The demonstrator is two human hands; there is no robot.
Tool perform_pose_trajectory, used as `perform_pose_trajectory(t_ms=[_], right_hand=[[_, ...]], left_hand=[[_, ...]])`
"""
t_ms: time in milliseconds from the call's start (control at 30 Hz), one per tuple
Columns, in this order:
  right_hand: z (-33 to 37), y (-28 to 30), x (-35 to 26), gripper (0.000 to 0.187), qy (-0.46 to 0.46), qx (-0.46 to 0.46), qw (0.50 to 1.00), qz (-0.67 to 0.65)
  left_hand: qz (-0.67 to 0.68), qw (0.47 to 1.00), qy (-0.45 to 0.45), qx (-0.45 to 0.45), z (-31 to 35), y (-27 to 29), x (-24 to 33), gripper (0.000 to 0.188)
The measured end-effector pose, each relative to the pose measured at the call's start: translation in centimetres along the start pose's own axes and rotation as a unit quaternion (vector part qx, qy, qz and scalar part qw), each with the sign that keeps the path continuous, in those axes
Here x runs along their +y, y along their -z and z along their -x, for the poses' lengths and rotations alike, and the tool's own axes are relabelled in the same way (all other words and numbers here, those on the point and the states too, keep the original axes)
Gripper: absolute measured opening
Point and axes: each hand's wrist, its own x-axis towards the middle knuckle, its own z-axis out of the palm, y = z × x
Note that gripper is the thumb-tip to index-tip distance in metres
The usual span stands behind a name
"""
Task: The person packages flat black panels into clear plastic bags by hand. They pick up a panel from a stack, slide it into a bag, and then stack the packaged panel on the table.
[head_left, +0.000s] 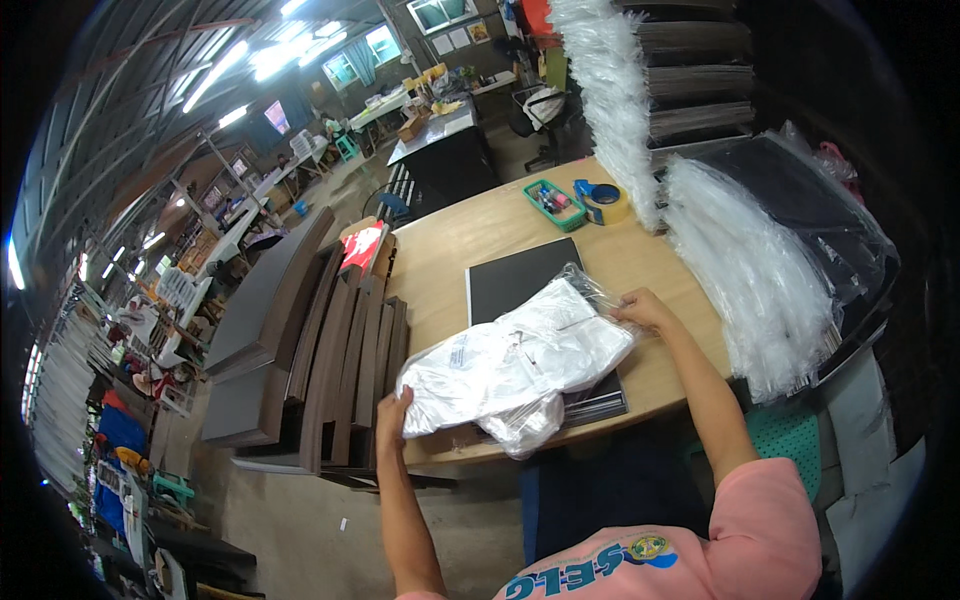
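A white plastic bag (500, 355), crinkled and partly see-through at its far right end, lies slanted over the near part of the table. At its near left corner, my left hand (394, 415) grips the edge with the fingers closed. Its right end is pinched by my right hand (645, 308), where clear film bunches up at the fingertips. Beneath the bag is a stack of flat black boards (520, 272); the bag covers much of it. What the bag contains, if anything, I cannot make out.
On the wooden table (440, 250) stand a green basket (555, 206) of small items and a tape dispenser (602, 202). Dark boards (262, 320) are piled at the left. Stacks of clear plastic-wrapped sheets (745, 285) rise at the right. A green stool (785, 440) sits near my right side.
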Motion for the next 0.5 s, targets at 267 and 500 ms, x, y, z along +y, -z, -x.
perform_pose_trajectory(t_ms=[267, 500], right_hand=[[0.2, -1.2, -2.7, 0.059, 0.087, -0.157, 0.983, -0.026], [10.6, -0.1, -1.1, 0.059, 0.166, 0.070, 0.983, -0.038]], left_hand=[[0.047, 0.998, -0.022, -0.039, 2.0, -9.4, 4.0, 0.038], [-0.161, 0.949, -0.271, -0.030, 10.1, -14.7, 12.4, 0.019]])
